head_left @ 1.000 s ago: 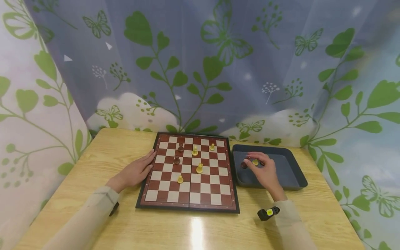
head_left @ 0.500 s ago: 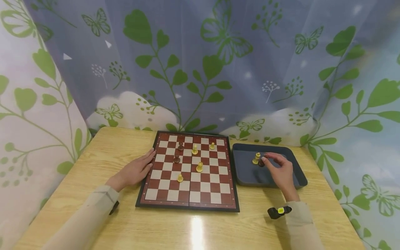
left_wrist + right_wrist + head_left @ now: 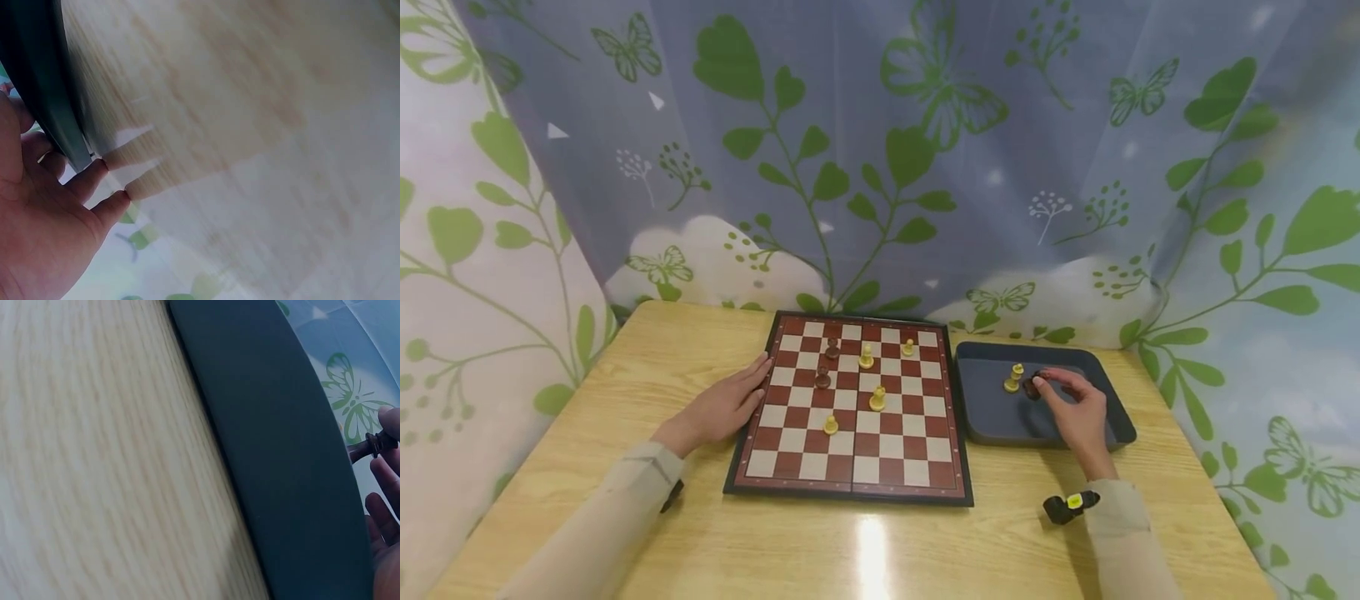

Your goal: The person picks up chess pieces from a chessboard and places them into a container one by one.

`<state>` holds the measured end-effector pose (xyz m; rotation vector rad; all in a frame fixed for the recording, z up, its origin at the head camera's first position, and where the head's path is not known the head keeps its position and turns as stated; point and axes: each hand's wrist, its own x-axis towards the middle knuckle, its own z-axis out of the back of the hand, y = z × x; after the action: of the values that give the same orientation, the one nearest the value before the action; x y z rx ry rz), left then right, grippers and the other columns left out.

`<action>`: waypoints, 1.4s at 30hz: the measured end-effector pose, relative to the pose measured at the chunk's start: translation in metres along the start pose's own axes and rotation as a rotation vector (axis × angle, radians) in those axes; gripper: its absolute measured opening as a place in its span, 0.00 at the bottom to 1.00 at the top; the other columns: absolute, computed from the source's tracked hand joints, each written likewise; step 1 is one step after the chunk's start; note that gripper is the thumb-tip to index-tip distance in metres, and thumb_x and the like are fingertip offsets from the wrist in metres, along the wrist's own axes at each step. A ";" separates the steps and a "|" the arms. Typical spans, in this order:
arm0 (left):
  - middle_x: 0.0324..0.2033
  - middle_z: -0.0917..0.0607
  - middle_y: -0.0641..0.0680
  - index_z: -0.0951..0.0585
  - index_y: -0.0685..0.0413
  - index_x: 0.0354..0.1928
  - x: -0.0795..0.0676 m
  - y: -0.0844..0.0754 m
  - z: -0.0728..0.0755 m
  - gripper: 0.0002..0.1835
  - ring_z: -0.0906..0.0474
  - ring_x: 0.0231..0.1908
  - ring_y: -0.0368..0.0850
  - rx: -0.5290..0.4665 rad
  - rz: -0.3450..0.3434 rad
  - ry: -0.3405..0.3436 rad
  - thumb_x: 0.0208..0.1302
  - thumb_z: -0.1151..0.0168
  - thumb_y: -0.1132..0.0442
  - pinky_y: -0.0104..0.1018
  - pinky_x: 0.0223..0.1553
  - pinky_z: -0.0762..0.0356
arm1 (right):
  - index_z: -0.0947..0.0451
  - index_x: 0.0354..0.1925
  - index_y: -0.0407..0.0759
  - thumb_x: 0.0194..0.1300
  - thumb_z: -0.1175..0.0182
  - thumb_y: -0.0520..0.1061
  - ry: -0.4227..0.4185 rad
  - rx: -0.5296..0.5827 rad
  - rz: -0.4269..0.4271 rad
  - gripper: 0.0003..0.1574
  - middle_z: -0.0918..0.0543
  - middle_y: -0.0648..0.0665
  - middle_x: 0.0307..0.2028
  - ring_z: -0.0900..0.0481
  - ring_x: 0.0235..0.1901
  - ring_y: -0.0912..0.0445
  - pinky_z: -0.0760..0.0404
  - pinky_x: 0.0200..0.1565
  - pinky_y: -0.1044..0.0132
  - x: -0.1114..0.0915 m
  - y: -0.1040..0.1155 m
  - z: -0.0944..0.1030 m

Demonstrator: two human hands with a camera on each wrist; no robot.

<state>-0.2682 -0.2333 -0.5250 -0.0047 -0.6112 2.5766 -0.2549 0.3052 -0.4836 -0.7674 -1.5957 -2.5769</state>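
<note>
My right hand (image 3: pixel 1078 408) is over the tray, thumb and fingers closed in a pinch on a dark chess piece (image 3: pixel 1032 387). Right wrist view agrees: collared stem between my fingertips, other fingers loose below it, tray wall hiding the rest. Can't tell whether its base touches the tray floor. Yellow chess piece (image 3: pixel 1013 380) stands upright in the tray, just left of the dark one. Tray (image 3: pixel 992 419) is dark, shallow, rounded corners, just beside the board's right edge. My left hand (image 3: pixel 718 408) is flat-ish, fingers extended, resting against the left edge of the chessboard (image 3: pixel 853 437), no piece in it. Six pieces upright on the board: two dark, four yellow. Dark pair: rear dark pawn-size piece (image 3: pixel 832 348), front dark one (image 3: pixel 823 379), both left of the hinge line. Yellow: one near the far right corner (image 3: pixel 908 348), one just right of the hinge at the back, one mid-board right of the hinge, one nearer me on the left half. Everything sits on a light wood table (image 3: pixel 775 542). Leaf-and-butterfly curtain (image 3: pixel 880 208) behind.
</note>
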 end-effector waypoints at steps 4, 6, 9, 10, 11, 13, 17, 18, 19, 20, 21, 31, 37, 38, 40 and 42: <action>0.78 0.47 0.66 0.45 0.67 0.78 0.000 0.001 0.001 0.30 0.42 0.74 0.66 0.005 0.004 0.006 0.82 0.57 0.60 0.61 0.72 0.38 | 0.14 0.46 0.27 0.64 0.30 0.36 0.007 -0.009 0.007 0.14 0.12 0.35 0.45 0.20 0.44 0.66 0.26 0.48 0.70 0.001 0.002 -0.001; 0.78 0.47 0.66 0.45 0.67 0.78 0.000 0.002 0.001 0.30 0.42 0.74 0.66 0.005 0.005 0.007 0.82 0.57 0.60 0.60 0.72 0.38 | 0.15 0.47 0.28 0.64 0.30 0.36 0.001 -0.016 0.008 0.14 0.13 0.33 0.46 0.20 0.45 0.66 0.27 0.49 0.73 0.001 0.002 -0.002; 0.78 0.47 0.66 0.46 0.66 0.78 0.000 0.002 0.000 0.30 0.42 0.74 0.66 0.003 0.003 0.006 0.82 0.58 0.60 0.60 0.72 0.39 | 0.14 0.48 0.29 0.64 0.30 0.36 -0.008 -0.010 0.012 0.15 0.14 0.31 0.48 0.20 0.47 0.65 0.26 0.51 0.73 0.002 0.004 -0.002; 0.78 0.47 0.66 0.45 0.66 0.78 0.000 0.002 0.000 0.30 0.42 0.74 0.66 0.003 0.001 0.004 0.82 0.58 0.60 0.60 0.72 0.39 | 0.15 0.48 0.29 0.64 0.30 0.36 -0.011 -0.007 0.015 0.15 0.15 0.30 0.49 0.20 0.47 0.65 0.27 0.51 0.73 0.002 0.005 -0.001; 0.78 0.46 0.67 0.45 0.67 0.78 0.000 0.001 0.000 0.30 0.42 0.74 0.67 0.003 -0.004 0.001 0.82 0.57 0.60 0.61 0.72 0.39 | 0.15 0.49 0.29 0.64 0.31 0.35 -0.014 -0.007 0.020 0.15 0.15 0.29 0.49 0.20 0.48 0.65 0.27 0.51 0.73 0.002 0.006 -0.001; 0.78 0.46 0.67 0.45 0.67 0.78 0.000 0.001 0.000 0.30 0.42 0.74 0.67 0.003 -0.011 -0.003 0.82 0.57 0.60 0.61 0.72 0.39 | 0.15 0.48 0.29 0.64 0.31 0.35 -0.021 -0.009 0.023 0.15 0.15 0.29 0.50 0.21 0.48 0.66 0.27 0.51 0.73 0.002 0.009 -0.001; 0.78 0.46 0.67 0.45 0.67 0.78 0.000 0.001 0.001 0.30 0.41 0.74 0.67 0.005 -0.009 0.003 0.82 0.57 0.60 0.61 0.71 0.38 | 0.15 0.48 0.29 0.64 0.31 0.34 -0.012 -0.015 0.035 0.14 0.15 0.29 0.50 0.21 0.48 0.67 0.28 0.51 0.75 0.002 0.016 -0.001; 0.78 0.46 0.67 0.45 0.67 0.78 0.000 0.001 0.001 0.30 0.42 0.74 0.67 0.005 -0.005 0.007 0.82 0.57 0.60 0.61 0.72 0.38 | 0.14 0.48 0.29 0.64 0.31 0.34 -0.007 -0.015 0.038 0.14 0.15 0.29 0.50 0.21 0.48 0.67 0.28 0.51 0.75 0.002 0.018 -0.001; 0.78 0.46 0.66 0.45 0.67 0.78 0.001 0.001 0.001 0.30 0.42 0.74 0.66 0.002 -0.002 0.010 0.82 0.57 0.60 0.60 0.72 0.39 | 0.15 0.48 0.29 0.64 0.31 0.34 0.000 -0.016 0.042 0.14 0.15 0.29 0.50 0.21 0.48 0.66 0.28 0.51 0.75 0.002 0.020 -0.001; 0.78 0.47 0.66 0.45 0.67 0.78 0.001 0.001 0.001 0.30 0.42 0.74 0.66 0.002 -0.002 0.010 0.82 0.57 0.60 0.60 0.72 0.39 | 0.14 0.48 0.29 0.64 0.31 0.34 0.009 -0.013 0.048 0.14 0.15 0.28 0.50 0.22 0.49 0.66 0.28 0.52 0.74 0.002 0.022 -0.001; 0.78 0.47 0.66 0.46 0.67 0.78 0.001 0.001 0.001 0.30 0.42 0.74 0.66 0.002 -0.003 0.010 0.82 0.57 0.60 0.60 0.72 0.39 | 0.14 0.48 0.29 0.64 0.31 0.34 0.018 -0.013 0.054 0.14 0.15 0.28 0.51 0.22 0.49 0.66 0.27 0.53 0.74 0.002 0.024 -0.001; 0.78 0.45 0.67 0.44 0.68 0.78 0.001 0.001 0.001 0.30 0.41 0.73 0.67 0.002 -0.020 -0.002 0.82 0.57 0.60 0.61 0.71 0.37 | 0.16 0.48 0.27 0.64 0.33 0.29 0.131 0.012 0.147 0.13 0.17 0.26 0.51 0.23 0.49 0.64 0.27 0.50 0.75 0.001 0.049 -0.012; 0.77 0.45 0.68 0.44 0.69 0.77 0.000 0.000 0.002 0.30 0.41 0.73 0.68 -0.002 -0.029 -0.007 0.81 0.56 0.61 0.61 0.71 0.37 | 0.16 0.50 0.28 0.66 0.34 0.32 0.211 0.015 0.166 0.14 0.18 0.29 0.52 0.27 0.47 0.65 0.30 0.37 0.76 -0.001 0.060 -0.024; 0.77 0.45 0.68 0.44 0.69 0.77 -0.001 0.000 0.002 0.30 0.40 0.73 0.68 0.001 -0.031 -0.009 0.81 0.56 0.61 0.61 0.71 0.37 | 0.16 0.50 0.29 0.66 0.34 0.32 0.224 0.006 0.157 0.14 0.18 0.29 0.53 0.27 0.48 0.64 0.30 0.37 0.76 -0.001 0.060 -0.028; 0.77 0.45 0.68 0.43 0.69 0.77 -0.001 0.000 0.002 0.29 0.40 0.73 0.68 0.005 -0.034 -0.008 0.82 0.56 0.61 0.61 0.71 0.37 | 0.16 0.52 0.31 0.66 0.33 0.33 0.249 -0.008 0.154 0.15 0.18 0.31 0.55 0.27 0.50 0.62 0.29 0.37 0.74 0.000 0.058 -0.034; 0.77 0.44 0.69 0.43 0.70 0.77 -0.001 -0.001 0.002 0.29 0.40 0.73 0.68 0.006 -0.039 -0.009 0.82 0.56 0.61 0.61 0.70 0.36 | 0.15 0.52 0.33 0.66 0.33 0.34 0.268 -0.012 0.169 0.16 0.18 0.33 0.55 0.27 0.53 0.58 0.26 0.45 0.69 0.001 0.053 -0.041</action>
<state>-0.2674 -0.2343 -0.5228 0.0210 -0.6006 2.5423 -0.2579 0.2453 -0.4538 -0.5062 -1.3758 -2.4484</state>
